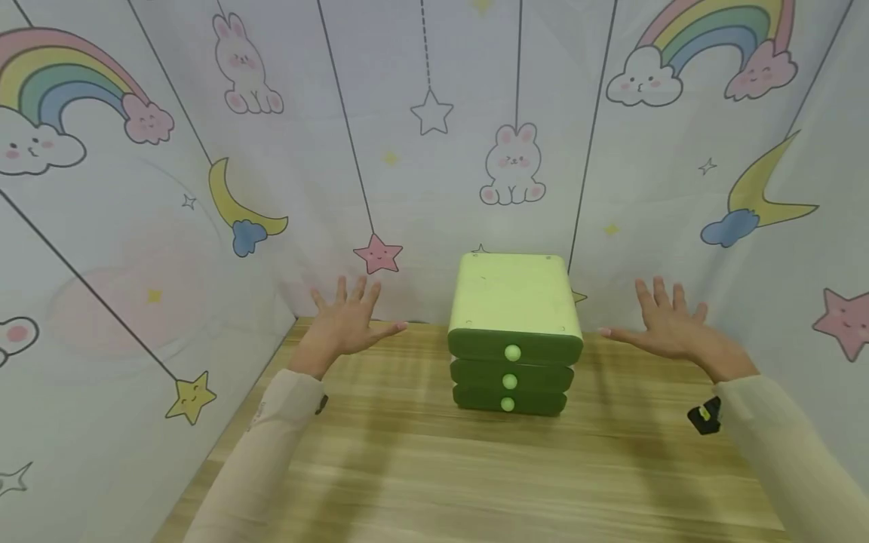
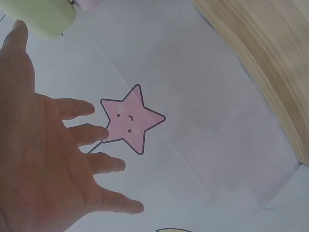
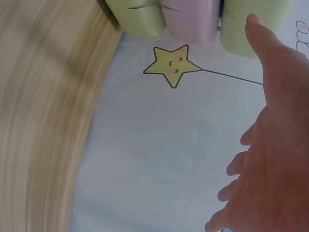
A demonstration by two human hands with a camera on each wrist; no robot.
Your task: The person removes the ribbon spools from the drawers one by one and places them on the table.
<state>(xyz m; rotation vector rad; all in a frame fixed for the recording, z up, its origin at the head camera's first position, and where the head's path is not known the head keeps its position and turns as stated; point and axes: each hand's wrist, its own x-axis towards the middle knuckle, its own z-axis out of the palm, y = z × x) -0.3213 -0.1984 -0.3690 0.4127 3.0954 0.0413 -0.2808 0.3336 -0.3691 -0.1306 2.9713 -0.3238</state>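
A small drawer cabinet (image 1: 516,294) with a pale yellow-green top and three dark green drawer fronts stands on the wooden table, each front with a round light green knob. The drawers look closed. To its left, my left hand (image 1: 345,320) hovers with fingers spread, holding nothing. My right hand (image 1: 668,324) is raised on the other side, fingers also spread and nothing in it. Neither hand touches the cabinet. The left wrist view shows the left hand (image 2: 43,150) with straight fingers and a corner of the cabinet (image 2: 41,17). Pink and green cabinet sides (image 3: 190,19) appear in the right wrist view.
White cloth walls (image 1: 434,188) printed with rainbows, rabbits, moons and stars enclose the table at the back and both sides. The wood-grain tabletop (image 1: 434,475) runs in front of the cabinet. A dark band with a small yellow piece (image 1: 706,415) sits at the right wrist.
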